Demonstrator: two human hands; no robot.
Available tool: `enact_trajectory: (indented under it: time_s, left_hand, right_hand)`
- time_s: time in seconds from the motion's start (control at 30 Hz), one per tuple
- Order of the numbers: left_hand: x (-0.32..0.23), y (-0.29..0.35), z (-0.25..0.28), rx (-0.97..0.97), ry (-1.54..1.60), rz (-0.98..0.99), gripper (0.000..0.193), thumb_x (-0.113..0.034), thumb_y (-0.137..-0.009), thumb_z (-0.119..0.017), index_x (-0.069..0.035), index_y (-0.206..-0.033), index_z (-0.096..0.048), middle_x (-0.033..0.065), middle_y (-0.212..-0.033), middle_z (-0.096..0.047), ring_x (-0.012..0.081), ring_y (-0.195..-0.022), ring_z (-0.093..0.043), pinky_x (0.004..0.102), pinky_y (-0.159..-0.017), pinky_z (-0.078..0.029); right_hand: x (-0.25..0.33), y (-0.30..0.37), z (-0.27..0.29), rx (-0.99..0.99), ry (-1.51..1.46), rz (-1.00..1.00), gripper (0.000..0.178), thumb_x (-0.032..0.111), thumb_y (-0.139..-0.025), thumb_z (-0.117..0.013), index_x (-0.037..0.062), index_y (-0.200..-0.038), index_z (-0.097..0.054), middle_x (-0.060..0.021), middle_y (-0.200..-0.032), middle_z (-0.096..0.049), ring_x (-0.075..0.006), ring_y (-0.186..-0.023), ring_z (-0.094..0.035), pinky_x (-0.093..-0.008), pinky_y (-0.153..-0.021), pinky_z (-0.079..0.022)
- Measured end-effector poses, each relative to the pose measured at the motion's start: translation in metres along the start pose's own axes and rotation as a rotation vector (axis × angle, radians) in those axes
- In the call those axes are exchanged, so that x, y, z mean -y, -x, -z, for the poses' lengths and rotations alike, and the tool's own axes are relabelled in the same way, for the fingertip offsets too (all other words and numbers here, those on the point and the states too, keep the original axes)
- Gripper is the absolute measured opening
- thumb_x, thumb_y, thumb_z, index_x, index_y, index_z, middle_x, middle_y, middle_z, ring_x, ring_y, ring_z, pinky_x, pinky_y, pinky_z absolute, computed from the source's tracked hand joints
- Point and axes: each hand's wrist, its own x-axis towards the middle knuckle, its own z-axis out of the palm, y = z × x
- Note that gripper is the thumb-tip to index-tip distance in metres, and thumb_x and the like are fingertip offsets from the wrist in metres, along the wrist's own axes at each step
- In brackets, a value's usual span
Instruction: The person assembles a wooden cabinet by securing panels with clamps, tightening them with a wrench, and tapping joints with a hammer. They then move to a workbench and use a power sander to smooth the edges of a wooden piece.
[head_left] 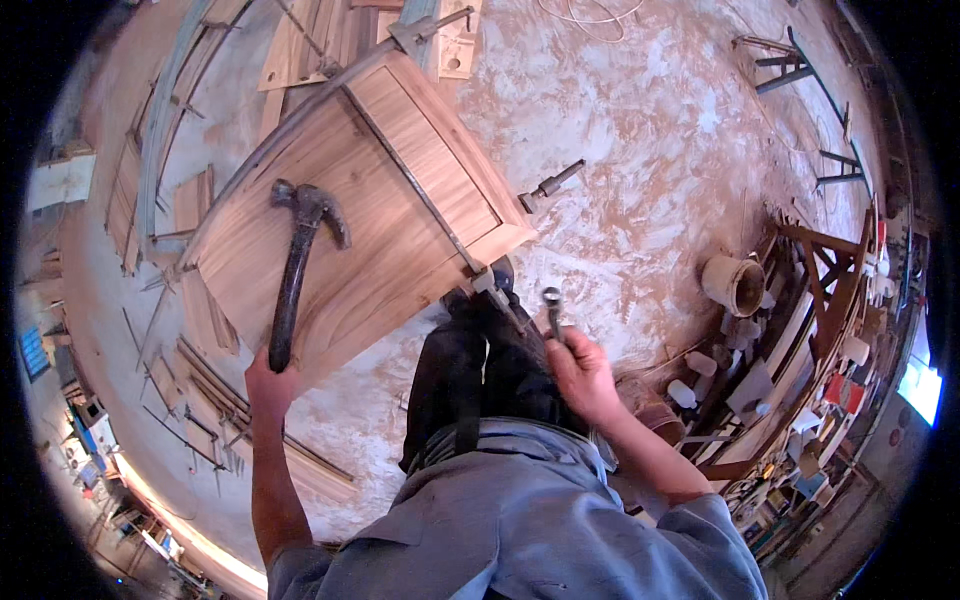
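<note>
Lower centre of frame: grey-blue shirt and dark trousers, the person standing over the work.

Left hand (272, 385), lower left of centre: fingers closed round the end of a claw hammer (296, 268). Handle runs up the frame; the head lies over the near face of the panel (340, 215), touching or just above it, cannot tell which.

Right hand (580, 372), right of centre: fingers closed on the handle of a bar clamp (497, 287) at the panel's near right corner, the crank (552, 305) standing just above the knuckles.

Panel: a framed wooden piece, pale brown, tilted across the centre and upper left of frame. One clamp bar crosses it from the near right corner to the upper edge. A second clamp (432, 27) sits at the far end, top of frame. A third screw handle (551, 184) sticks out at the right edge.

Beyond: sawdust-strewn floor (650, 130); wood strips (205, 300) at left; a bucket (735, 283) and cluttered racks at right; metal stands upper right.

Step in hand, as judged: assembling the panel under clamps, hammer poised while the near clamp is worked. Next move likely calls for turning the crank with the right hand, or tapping the frame flush. Either needs the panel held steady, so the bar does not slip off the corner.
</note>
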Motion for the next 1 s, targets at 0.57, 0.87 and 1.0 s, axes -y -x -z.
enact_trajectory:
  time_s: [0.57, 0.87, 1.0]
  left_hand:
    - [-0.007, -0.079, 0.018, -0.23, -0.322, -0.752, 0.044, -0.017, -0.08, -0.066, -0.002, -0.12, -0.055, 0.0182, -0.107, -0.055, 0.0352, -0.106, -0.051, 0.0418, -0.091, -0.042]
    - [-0.191, -0.013, -0.029, 0.062, -0.142, -1.493, 0.051, -0.01, -0.07, -0.071, -0.001, -0.118, -0.056, 0.0179, -0.122, -0.053, 0.0363, -0.117, -0.047, 0.0448, -0.1, -0.039]
    - [-0.247, 0.005, -0.062, 0.218, -0.161, -1.712, 0.051, -0.009, -0.066, -0.073, -0.001, -0.114, -0.057, 0.0181, -0.117, -0.053, 0.0345, -0.116, -0.048, 0.0435, -0.1, -0.04]
  right_hand:
    - [-0.137, 0.001, -0.048, -0.411, 0.282, -0.207, 0.024, 0.023, -0.091, -0.055, 0.0042, -0.102, -0.063, -0.026, -0.09, -0.063, -0.0436, -0.087, -0.061, -0.048, -0.075, -0.049]
    - [-0.142, 0.001, -0.089, -0.491, 0.126, -0.126, 0.021, 0.023, -0.091, -0.054, 0.0052, -0.098, -0.062, -0.0239, -0.082, -0.062, -0.0423, -0.081, -0.061, -0.0464, -0.07, -0.048]
    - [-0.117, 0.013, -0.112, -0.401, -0.18, -0.152, 0.02, 0.02, -0.095, -0.051, 0.0034, -0.1, -0.061, -0.0142, -0.07, -0.061, -0.0252, -0.063, -0.061, -0.0382, -0.058, -0.048]
